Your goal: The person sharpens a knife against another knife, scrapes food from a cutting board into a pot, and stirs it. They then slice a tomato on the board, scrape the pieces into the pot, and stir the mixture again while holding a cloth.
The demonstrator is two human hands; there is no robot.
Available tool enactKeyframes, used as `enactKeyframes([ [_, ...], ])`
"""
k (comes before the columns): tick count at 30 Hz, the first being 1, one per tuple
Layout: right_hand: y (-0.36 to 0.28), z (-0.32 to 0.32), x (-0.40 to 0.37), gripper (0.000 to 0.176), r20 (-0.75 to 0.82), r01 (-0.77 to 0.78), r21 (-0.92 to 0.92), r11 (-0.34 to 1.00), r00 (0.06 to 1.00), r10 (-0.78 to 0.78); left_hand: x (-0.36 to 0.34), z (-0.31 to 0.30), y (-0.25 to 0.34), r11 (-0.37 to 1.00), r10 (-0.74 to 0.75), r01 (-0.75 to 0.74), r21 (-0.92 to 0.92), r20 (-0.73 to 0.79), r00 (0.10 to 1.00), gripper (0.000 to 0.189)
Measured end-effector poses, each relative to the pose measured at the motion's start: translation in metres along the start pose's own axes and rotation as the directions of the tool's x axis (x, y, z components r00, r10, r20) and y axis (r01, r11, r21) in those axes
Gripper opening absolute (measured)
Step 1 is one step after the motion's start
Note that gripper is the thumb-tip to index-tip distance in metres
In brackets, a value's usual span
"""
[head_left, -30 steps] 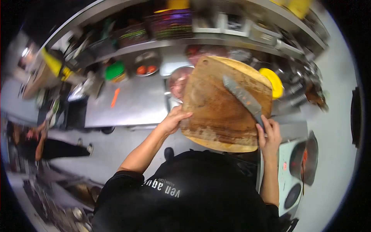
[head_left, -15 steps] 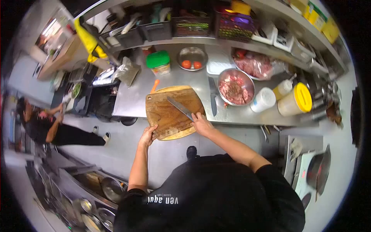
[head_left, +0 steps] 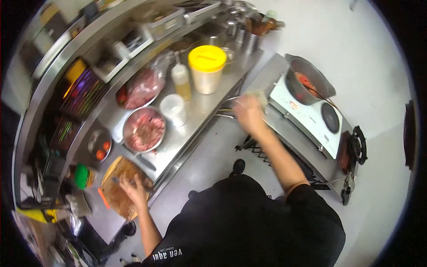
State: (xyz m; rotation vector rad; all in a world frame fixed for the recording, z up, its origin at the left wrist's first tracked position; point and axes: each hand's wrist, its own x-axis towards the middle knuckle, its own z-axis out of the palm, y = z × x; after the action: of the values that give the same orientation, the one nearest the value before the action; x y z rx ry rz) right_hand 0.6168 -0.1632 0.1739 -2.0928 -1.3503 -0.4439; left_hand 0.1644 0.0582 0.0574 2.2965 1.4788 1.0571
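My left hand (head_left: pixel 134 190) is over the wooden cutting board (head_left: pixel 118 202), fingers spread. A small grey piece, perhaps part of a knife (head_left: pixel 115 180), shows beside its fingertips; the rest is hidden. Out to the right, my right hand (head_left: pixel 249 115) is closed at a pale cloth (head_left: pixel 259 97) by the edge of the stove counter, smeared by motion. Another knife (head_left: pixel 146 162) lies between the board and a steel bowl of raw meat (head_left: pixel 144 129). An orange-handled item (head_left: pixel 103 198) sticks out from the board's left side.
A white cooktop (head_left: pixel 307 120) carries a deep pot (head_left: pixel 309 80) with red food. Along the worktop stand a white tub (head_left: pixel 173 110), an oil bottle (head_left: pixel 181 82), a yellow-lidded container (head_left: pixel 207 69), a bowl with tomatoes (head_left: pixel 98 144) and a green-lidded box (head_left: pixel 82 175).
My view and body have turned right toward the stove. The right hand has let go of the knife and reached to the cloth. The left hand has moved from the board's edge onto its middle.
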Motion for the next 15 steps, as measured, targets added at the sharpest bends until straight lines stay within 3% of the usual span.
enactKeyframes([
  [1, 0.074, -0.028, -0.009, 0.013, -0.076, -0.233, 0.079, 0.969, 0.968, 0.239, 0.007, 0.015, 0.053, 0.986, 0.031, -0.016, -0.166, 0.085, 0.996, 0.045],
  [2, 0.094, -0.088, 0.001, 0.02, -0.274, -0.297, -0.405, 0.865, 0.942, 0.195, 0.013, 0.034, 0.105, 0.946, 0.073, -0.016, -0.325, 0.165, 0.984, 0.045],
  [3, 0.159, -0.135, -0.007, 0.027, -0.192, -0.227, -0.656, 0.72, 0.972, 0.132, 0.017, 0.06, 0.147, 0.924, 0.152, -0.055, -0.379, 0.231, 0.961, 0.044],
  [4, 0.185, -0.177, -0.014, 0.03, -0.201, -0.365, -0.737, 0.568, 0.922, 0.331, 0.018, 0.087, 0.192, 0.895, 0.237, -0.09, -0.437, 0.293, 0.927, 0.043],
  [5, 0.22, -0.208, -0.029, 0.026, -0.181, -0.464, -0.796, 0.388, 0.795, 0.58, 0.016, 0.11, 0.24, 0.87, 0.325, -0.164, -0.465, 0.29, 0.9, 0.043],
  [6, 0.234, -0.233, -0.035, 0.024, -0.146, -0.448, -0.846, 0.288, 0.715, 0.684, 0.013, 0.13, 0.288, 0.842, 0.402, -0.227, -0.49, 0.288, 0.869, 0.043],
  [8, 0.279, -0.26, -0.05, 0.023, 0.051, -0.445, -0.784, 0.433, 0.65, 0.759, 0.009, 0.176, 0.371, 0.731, 0.602, -0.401, -0.553, 0.244, 0.76, 0.043],
  [9, 0.302, -0.262, -0.055, 0.023, 0.033, -0.461, -0.783, 0.417, 0.638, 0.769, 0.006, 0.201, 0.408, 0.688, 0.655, -0.396, -0.609, 0.286, 0.699, 0.043],
  [11, 0.338, -0.257, -0.056, 0.025, 0.201, -0.387, -0.732, 0.561, 0.665, 0.72, -0.002, 0.263, 0.457, 0.635, 0.735, -0.419, -0.648, 0.341, 0.587, 0.045],
  [12, 0.342, -0.259, -0.051, 0.025, 0.227, -0.353, -0.755, 0.552, 0.65, 0.726, -0.009, 0.3, 0.474, 0.623, 0.759, -0.453, -0.638, 0.354, 0.546, 0.045],
  [13, 0.342, -0.257, -0.041, 0.025, 0.253, -0.316, -0.777, 0.545, 0.635, 0.73, -0.015, 0.326, 0.489, 0.727, 0.664, -0.317, -0.609, 0.505, 0.552, 0.048],
  [15, 0.346, -0.257, -0.016, 0.024, 0.31, -0.23, -0.786, 0.573, 0.656, 0.688, -0.031, 0.366, 0.504, 0.744, 0.652, -0.349, -0.57, 0.505, 0.565, 0.05],
])
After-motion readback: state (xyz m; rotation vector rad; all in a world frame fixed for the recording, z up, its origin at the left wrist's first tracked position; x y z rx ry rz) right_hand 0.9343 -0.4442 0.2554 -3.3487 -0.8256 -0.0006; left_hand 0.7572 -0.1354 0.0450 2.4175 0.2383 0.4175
